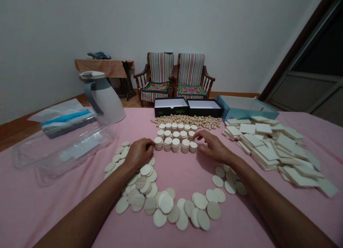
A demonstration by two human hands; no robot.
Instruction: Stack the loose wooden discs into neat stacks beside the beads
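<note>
Round white wooden discs stand in short stacks in three rows on a pink cloth. My left hand (139,153) is at the left end of the front row, fingers curled in, fingertips beside the leftmost front stack (158,143); whether they touch it or hold a disc is hidden. At the other end, my right hand (213,147) has thumb and forefinger apart, close to the rightmost front stack (193,147) and the stack behind it. Loose discs (166,203) lie in a curve nearer me, some under my left hand and others by my right forearm.
Behind the stacks lie small wooden pieces (187,121), two black boxes (171,109) and a blue box (248,107). Square white tiles (268,148) are heaped at right. A jug (105,98), clear plastic trays (77,151) and a blue-banded package (68,123) occupy the left.
</note>
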